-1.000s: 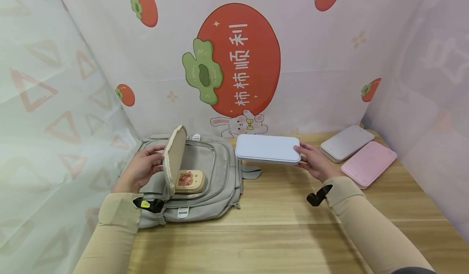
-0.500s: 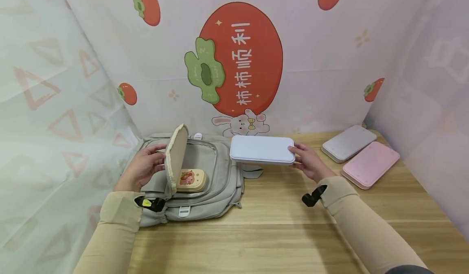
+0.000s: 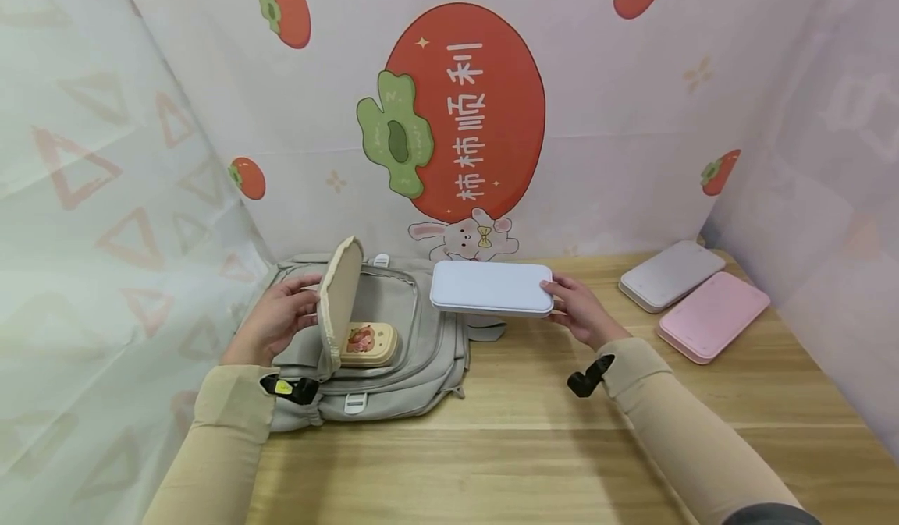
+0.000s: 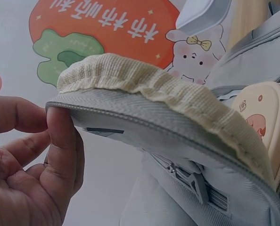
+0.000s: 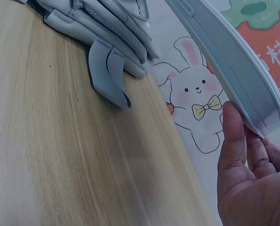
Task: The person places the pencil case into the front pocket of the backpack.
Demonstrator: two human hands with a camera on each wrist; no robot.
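Observation:
A grey backpack point(image 3: 428, 369) lies on the table at the left, its front pocket unzipped. My left hand point(image 3: 281, 318) pinches the edge of the raised pocket flap point(image 3: 342, 299); in the left wrist view the thumb and a finger meet at its zipper edge point(image 4: 130, 115). Inside the pocket rests a cream case point(image 3: 372, 345) with a reddish picture on its lid. My right hand point(image 3: 579, 310) grips one short end of a pale blue flat rectangular case point(image 3: 492, 285), thumb on top and fingers beneath. That case is held above the table, its far end overlapping the backpack's right side in the head view.
At the right back of the wooden table point(image 3: 534, 462) lie a grey-white case point(image 3: 672, 274) and a pink case point(image 3: 714, 316), side by side. A grey strap point(image 5: 107, 75) sticks out from the backpack's right side. Printed curtains point(image 3: 604, 158) stand behind and at both sides.
My right hand has carried the pale blue case left, toward the backpack. The left hand keeps holding the flap up, nearly still. The whole head view has shifted slightly.

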